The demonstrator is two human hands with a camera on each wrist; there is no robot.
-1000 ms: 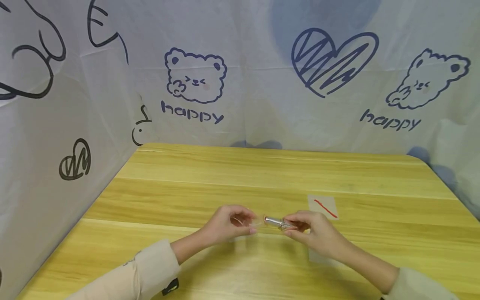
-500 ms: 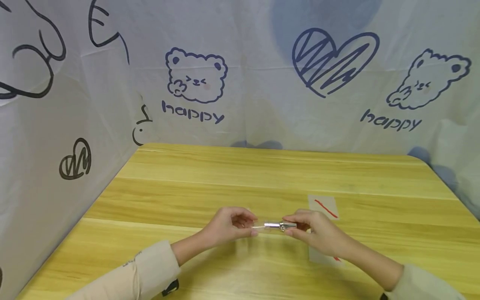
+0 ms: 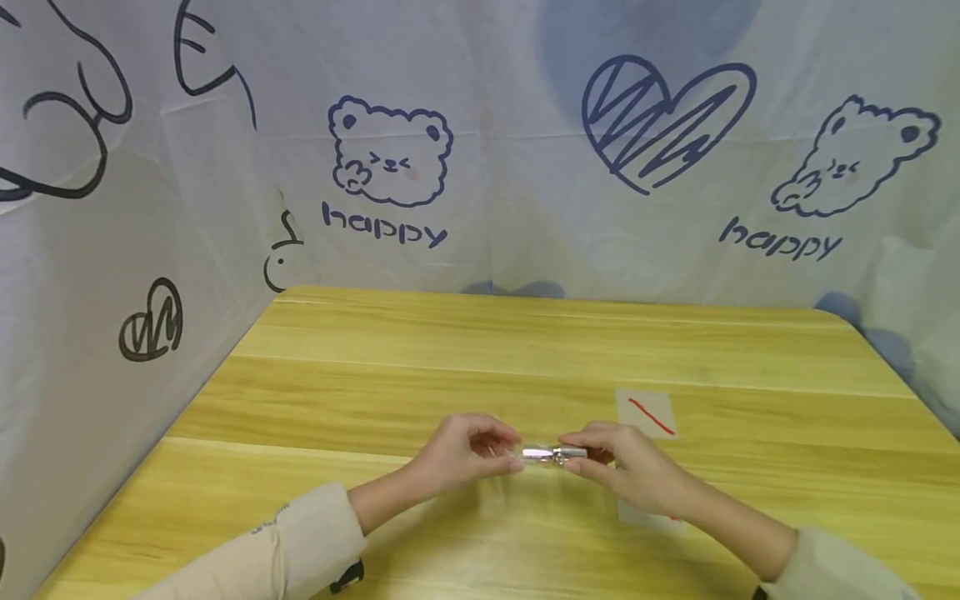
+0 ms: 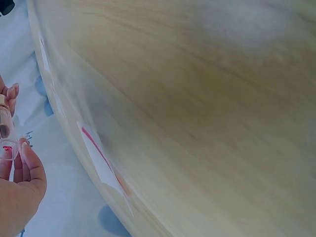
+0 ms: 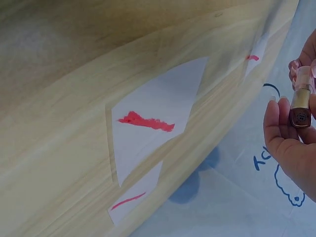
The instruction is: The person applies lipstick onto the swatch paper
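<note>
A silver lipstick (image 3: 537, 454) lies level between both hands, above the table. My left hand (image 3: 463, 454) pinches its clear cap (image 4: 6, 121) from the left, and the cap surrounds the lipstick's silver tube. Through the cap's end a red tip shows in the left wrist view. With thumb and fingers, my right hand (image 3: 633, 467) grips the lipstick's base (image 3: 573, 452) at the other end. The base's dark square bottom (image 5: 300, 117) faces the camera in the right wrist view.
On the wooden table (image 3: 420, 333), a white paper piece (image 3: 637, 408) bears a thin red line. Nearer, another paper piece (image 5: 163, 98) has a thick red smear, partly behind my right forearm in the head view. A white cloth (image 3: 517, 208) with drawings hangs behind the table.
The clear cap and the lipstick have come into line, and the silver tube now sits deeper in the cap. The right hand has shifted slightly left.
</note>
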